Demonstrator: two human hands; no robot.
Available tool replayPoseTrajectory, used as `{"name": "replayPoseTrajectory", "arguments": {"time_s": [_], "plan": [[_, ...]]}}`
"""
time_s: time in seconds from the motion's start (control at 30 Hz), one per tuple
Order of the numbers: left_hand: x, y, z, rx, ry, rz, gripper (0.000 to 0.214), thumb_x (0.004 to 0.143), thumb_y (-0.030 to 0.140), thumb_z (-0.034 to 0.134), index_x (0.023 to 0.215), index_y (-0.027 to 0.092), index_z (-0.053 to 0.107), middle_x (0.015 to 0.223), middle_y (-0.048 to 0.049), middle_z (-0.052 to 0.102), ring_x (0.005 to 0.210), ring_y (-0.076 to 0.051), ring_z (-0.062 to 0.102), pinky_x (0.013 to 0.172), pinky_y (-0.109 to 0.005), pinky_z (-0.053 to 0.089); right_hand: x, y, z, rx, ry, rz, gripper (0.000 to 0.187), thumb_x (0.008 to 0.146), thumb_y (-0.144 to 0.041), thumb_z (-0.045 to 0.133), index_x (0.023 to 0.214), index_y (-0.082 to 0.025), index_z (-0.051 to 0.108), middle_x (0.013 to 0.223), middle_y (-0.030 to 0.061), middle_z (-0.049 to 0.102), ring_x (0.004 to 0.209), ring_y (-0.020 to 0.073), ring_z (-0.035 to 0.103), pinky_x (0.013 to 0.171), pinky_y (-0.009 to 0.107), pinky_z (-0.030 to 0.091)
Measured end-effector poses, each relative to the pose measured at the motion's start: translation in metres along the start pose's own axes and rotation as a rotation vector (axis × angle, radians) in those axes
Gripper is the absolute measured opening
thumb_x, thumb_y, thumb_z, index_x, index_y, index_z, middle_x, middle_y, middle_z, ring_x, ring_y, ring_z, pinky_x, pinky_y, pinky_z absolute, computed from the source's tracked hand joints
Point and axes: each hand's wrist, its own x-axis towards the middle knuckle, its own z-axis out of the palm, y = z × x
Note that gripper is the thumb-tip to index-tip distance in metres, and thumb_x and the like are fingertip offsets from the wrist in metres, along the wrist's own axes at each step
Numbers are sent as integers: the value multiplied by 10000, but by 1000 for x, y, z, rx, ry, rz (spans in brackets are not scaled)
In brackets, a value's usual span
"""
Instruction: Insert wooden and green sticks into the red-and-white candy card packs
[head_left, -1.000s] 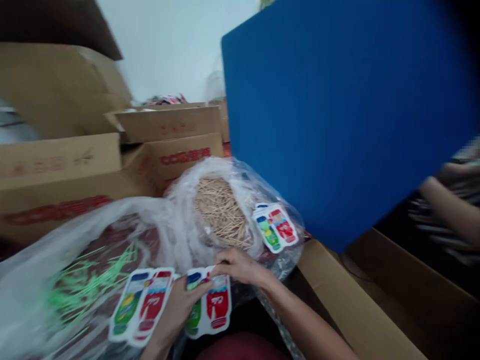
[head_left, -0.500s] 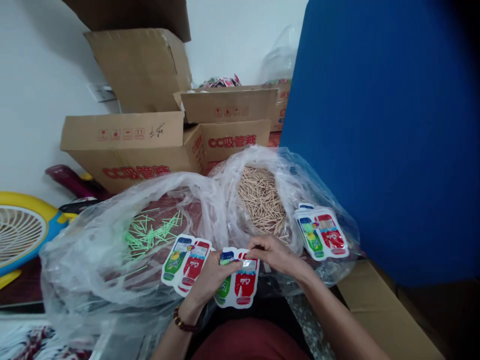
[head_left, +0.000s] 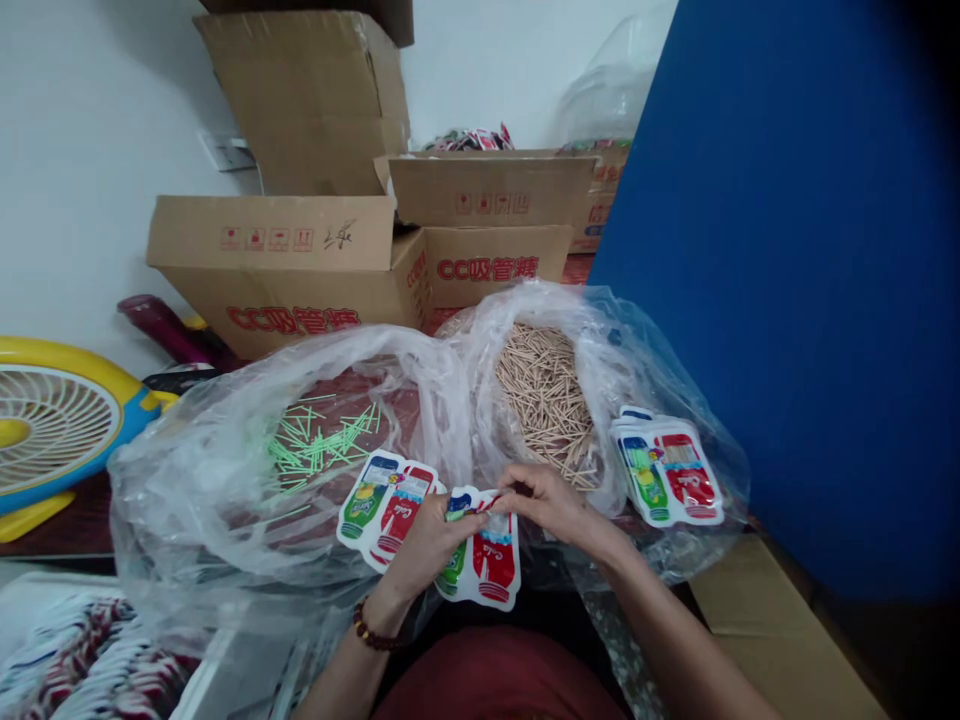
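My left hand grips a flat bottle-printed pouch, green and red, from the left side. My right hand pinches the top edge of the same pouch. A second pouch lies just left of my left hand on a clear plastic bag of green sticks. Right behind my hands, another clear bag holds a heap of tan sticks. A small stack of the same pouches rests on the bag to the right.
Printed cardboard boxes stand behind the bags against a white wall. A blue panel fills the right side. A yellow and blue fan lies at the left. A cardboard flap is at lower right.
The view has swung left and steadied, bringing the fan and wall into sight. Both hands stay on the pouch, and my right fingers have closed tighter on its top edge.
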Motion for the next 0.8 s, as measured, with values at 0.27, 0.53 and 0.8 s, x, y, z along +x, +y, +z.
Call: {"name": "replayPoseTrajectory", "arguments": {"time_s": [0.27,0.53,0.8], "plan": [[2,-6,-9,-12,36,-71,289,717,378,679,609,143,550,542,34,540,479,-97,477,441,-187,325,3,20,-19,112,145,11,209,883,-342,516,911,-188,653,803,4,665,740,140,599,670,233,436],[2,0,0,-62,33,-180,254,691,367,694,623,149,583,553,18,618,491,-133,558,463,-203,384,26,71,-75,-676,138,129,181,883,-211,472,960,-172,631,977,66,644,913,171,568,797,272,388],[3,-8,-3,-117,42,-204,276,691,385,709,603,153,589,551,12,647,495,-141,585,485,-209,420,38,71,-73,-775,-37,86,187,876,-265,508,937,-161,651,1034,99,599,1011,218,518,886,325,340]]}}
